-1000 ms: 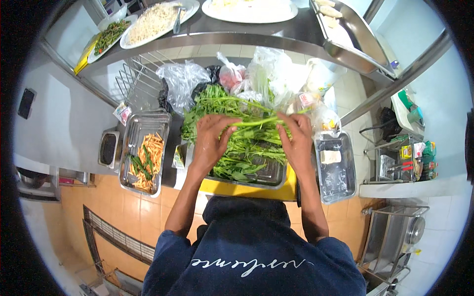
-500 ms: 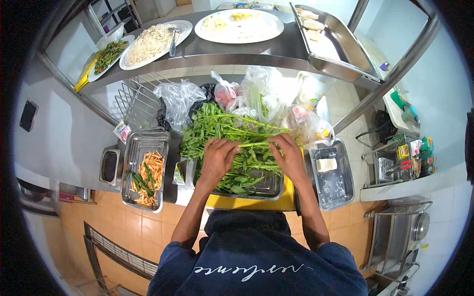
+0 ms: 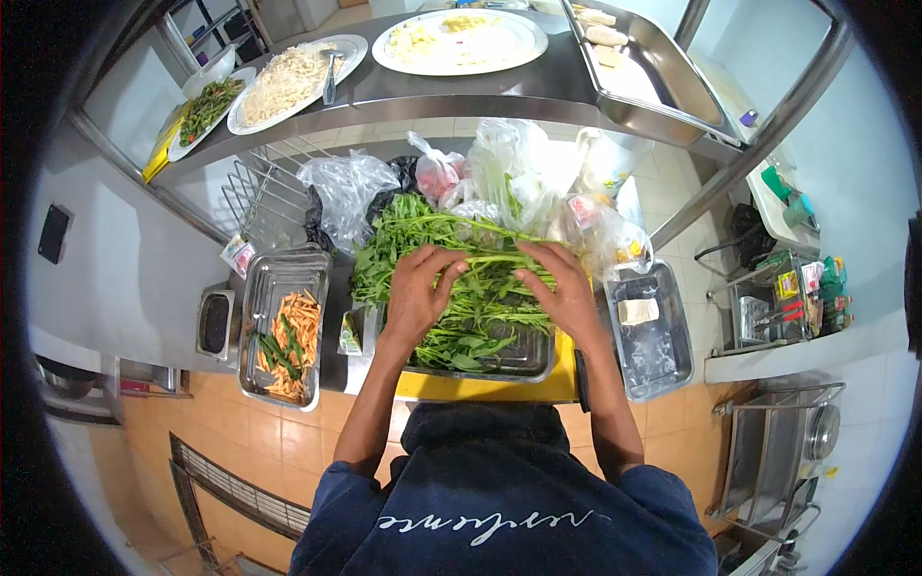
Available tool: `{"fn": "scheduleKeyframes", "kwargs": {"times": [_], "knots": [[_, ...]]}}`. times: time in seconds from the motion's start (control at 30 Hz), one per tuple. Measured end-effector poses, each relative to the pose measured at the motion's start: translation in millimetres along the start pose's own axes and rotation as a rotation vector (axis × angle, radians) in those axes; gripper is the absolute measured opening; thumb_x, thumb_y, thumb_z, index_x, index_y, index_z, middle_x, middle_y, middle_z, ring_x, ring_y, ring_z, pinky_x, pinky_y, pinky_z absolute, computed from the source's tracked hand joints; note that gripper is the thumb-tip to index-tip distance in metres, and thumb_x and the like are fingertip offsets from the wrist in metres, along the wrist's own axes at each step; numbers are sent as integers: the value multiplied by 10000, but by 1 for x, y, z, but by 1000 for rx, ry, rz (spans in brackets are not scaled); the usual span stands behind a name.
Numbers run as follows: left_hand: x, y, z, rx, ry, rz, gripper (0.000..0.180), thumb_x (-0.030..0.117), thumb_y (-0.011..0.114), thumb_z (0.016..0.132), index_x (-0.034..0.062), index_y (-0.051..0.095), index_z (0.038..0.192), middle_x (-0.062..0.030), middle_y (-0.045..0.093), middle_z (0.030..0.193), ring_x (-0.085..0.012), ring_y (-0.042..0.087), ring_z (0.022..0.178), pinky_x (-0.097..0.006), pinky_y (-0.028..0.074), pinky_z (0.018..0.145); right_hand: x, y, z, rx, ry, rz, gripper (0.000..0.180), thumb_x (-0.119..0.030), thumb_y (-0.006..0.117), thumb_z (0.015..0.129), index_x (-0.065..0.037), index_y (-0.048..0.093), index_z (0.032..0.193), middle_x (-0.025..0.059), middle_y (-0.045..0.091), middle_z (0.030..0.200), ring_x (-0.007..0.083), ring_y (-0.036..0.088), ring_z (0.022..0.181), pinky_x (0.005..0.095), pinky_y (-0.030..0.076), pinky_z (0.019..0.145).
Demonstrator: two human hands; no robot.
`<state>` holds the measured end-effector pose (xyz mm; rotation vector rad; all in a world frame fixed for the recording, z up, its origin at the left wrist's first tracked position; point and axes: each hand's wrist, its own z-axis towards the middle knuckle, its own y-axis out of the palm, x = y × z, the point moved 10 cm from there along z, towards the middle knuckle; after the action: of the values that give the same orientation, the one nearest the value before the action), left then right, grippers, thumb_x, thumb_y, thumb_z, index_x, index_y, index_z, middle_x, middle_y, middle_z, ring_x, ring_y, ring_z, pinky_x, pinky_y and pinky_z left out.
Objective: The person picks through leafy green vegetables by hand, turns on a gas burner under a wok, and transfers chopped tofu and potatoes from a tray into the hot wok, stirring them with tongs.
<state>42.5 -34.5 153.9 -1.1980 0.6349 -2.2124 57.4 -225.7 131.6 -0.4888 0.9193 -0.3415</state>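
Note:
A heap of leafy greens with long pale stems [image 3: 403, 230], like water spinach, lies over a metal tray [image 3: 538, 368] in front of me. My left hand [image 3: 421, 296] is bent over the heap, its thumb and fingers closed around a green stem [image 3: 494, 258]. That stem runs across to my right hand [image 3: 562, 288], whose thumb and fingers curve around its other end. Some of the fingertips are hidden among the stems. Loose leaves [image 3: 466, 350] lie in the near part of the tray, under my hands.
Left stands a tray [image 3: 252, 370] of orange strips and green chillies; right, a tray [image 3: 663, 370] with a white block [image 3: 637, 311]. Plastic bags [image 3: 509, 173] crowd behind the greens. A steel shelf [image 3: 461, 104] above carries plates and a deep pan [image 3: 663, 106]. Yellow board [image 3: 451, 387] lies underneath.
Both hands have moved slightly away from me over the greens, with the stem between them. The thumb and fingers of my right hand are a little farther apart.

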Motion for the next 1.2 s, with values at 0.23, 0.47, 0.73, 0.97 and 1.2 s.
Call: {"fn": "scheduleKeyframes", "kwargs": {"times": [0.23,0.47,0.73,0.97,1.2], "knots": [[-20,-1,-2,80,-38,43,156,168,628,913,29,685,955,-128,577,755,-282,522,641,-395,414,627,0,-19,4,89,37,177,295,-156,603,935,-42,642,1204,151,610,1230,296,583,1142,355,448,968],[-27,4,-5,78,-62,42,171,167,636,909,14,680,972,-136,578,757,-284,527,657,-398,413,632,-8,-18,6,103,2,161,261,-107,583,936,-35,651,1177,152,624,1186,299,598,1106,351,467,947],[-25,10,-2,9,-100,-151,182,165,633,921,9,676,1004,-134,642,840,-268,596,761,-358,462,724,-27,-2,14,58,-194,-229,260,-97,632,870,-77,669,1126,123,637,1073,295,585,1057,422,395,997],[-59,25,-16,-185,-332,-400,296,183,611,957,63,634,1226,-48,684,1055,-123,626,943,-289,478,859,14,-14,14,47,6,-52,211,-73,633,868,-48,673,1074,111,613,890,307,582,823,402,442,781],[-66,13,-19,-208,-316,-388,299,197,607,960,39,632,1213,-49,693,994,-117,621,951,-293,474,873,39,-18,8,56,169,86,233,-39,620,895,-45,671,1121,103,622,913,212,581,856,294,450,788]]}}
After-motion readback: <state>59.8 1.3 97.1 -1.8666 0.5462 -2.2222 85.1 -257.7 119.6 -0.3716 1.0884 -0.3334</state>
